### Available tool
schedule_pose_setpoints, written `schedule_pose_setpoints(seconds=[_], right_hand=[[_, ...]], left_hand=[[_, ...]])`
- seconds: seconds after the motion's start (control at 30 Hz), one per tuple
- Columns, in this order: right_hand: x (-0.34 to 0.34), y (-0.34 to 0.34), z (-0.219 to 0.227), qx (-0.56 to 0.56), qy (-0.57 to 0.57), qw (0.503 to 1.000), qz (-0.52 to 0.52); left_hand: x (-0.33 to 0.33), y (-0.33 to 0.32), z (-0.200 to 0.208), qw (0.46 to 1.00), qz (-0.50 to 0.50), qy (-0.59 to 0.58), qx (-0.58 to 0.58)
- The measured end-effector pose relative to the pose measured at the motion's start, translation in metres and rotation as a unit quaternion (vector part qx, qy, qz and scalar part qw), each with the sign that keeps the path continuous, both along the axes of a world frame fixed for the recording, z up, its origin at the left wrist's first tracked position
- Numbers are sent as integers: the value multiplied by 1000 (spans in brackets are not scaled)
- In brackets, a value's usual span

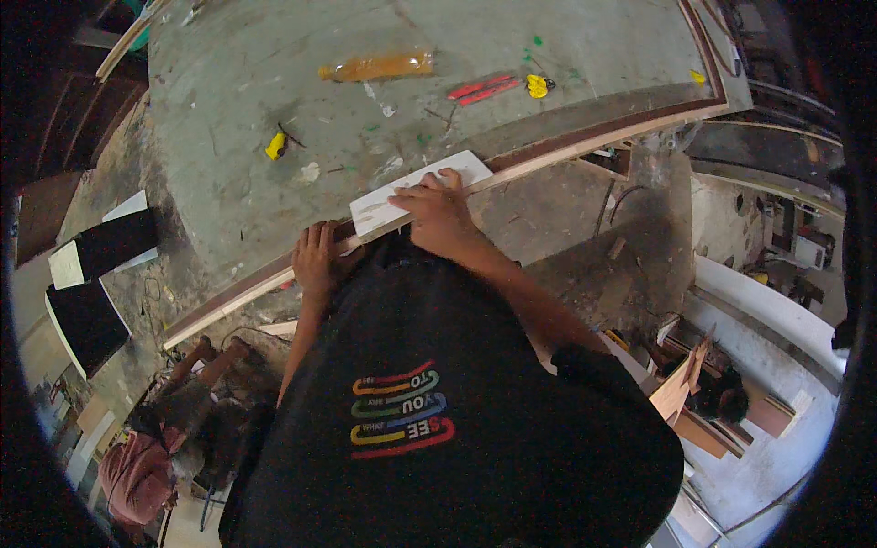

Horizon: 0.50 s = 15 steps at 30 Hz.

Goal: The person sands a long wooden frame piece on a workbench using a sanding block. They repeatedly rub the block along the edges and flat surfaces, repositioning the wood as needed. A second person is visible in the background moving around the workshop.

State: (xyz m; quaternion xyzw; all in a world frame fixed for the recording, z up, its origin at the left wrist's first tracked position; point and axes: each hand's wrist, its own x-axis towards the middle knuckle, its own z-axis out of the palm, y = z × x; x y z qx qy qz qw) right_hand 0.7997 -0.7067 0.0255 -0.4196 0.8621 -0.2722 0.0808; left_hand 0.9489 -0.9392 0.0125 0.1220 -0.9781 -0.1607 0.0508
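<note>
A flat white rectangular board with pale brown marks lies at the near edge of a large grey-green worktop, right in front of my body. My right hand is closed on this board, its fingers bent over the top face. To its left, my left hand grips the long wooden edge strip, with its fingers curled over the top. The strip is pale on its side and dark brown on top. My left thumb and the undersides of both hands are hidden.
On the grey-green worktop lie an amber plastic bottle, red strips and yellow pieces. Black-and-white panels stand at the left. Another person is low at the lower left. Wood offcuts lie lower right.
</note>
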Motion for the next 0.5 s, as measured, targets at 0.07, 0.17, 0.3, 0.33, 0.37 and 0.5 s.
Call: schedule_pose_setpoints(seconds=[0.07,0.17,0.3,0.33,0.37,0.5], right_hand=[[-30,36,4,59,65,996,-32],[-121,128,11,144,37,962,-231],[-212,239,16,191,125,919,-322],[-219,248,13,206,163,919,-293],[-218,248,10,232,185,913,-278],[-147,163,-2,175,56,960,-212]], left_hand=[[-1,-1,-1,1000,-15,9,2],[-1,-2,0,1000,-24,15,11],[-1,-2,3,999,-31,7,17],[-2,-2,3,999,-29,2,14],[-2,-2,3,999,-31,3,9],[-4,-4,3,999,-40,7,-27]])
